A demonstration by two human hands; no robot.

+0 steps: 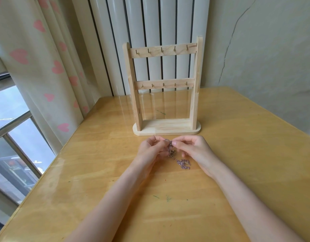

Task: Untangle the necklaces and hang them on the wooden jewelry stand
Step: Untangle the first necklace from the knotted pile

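Observation:
A wooden jewelry stand (pixel 165 84) stands upright at the back of the table, with two crossbars carrying small brass hooks; nothing hangs on them. Just in front of its base, my left hand (pixel 151 148) and my right hand (pixel 194 149) meet fingertip to fingertip and pinch the top of a tangle of thin dark necklaces (pixel 170 149). The chain hangs down between the hands. Its lower part lies bunched on the table (pixel 184 164) under my right palm.
The yellow wooden table (pixel 98 172) has a glossy top with a few green pen marks. A white radiator (pixel 150 23) stands behind the stand. A heart-patterned curtain (pixel 37 58) and a window are at the left.

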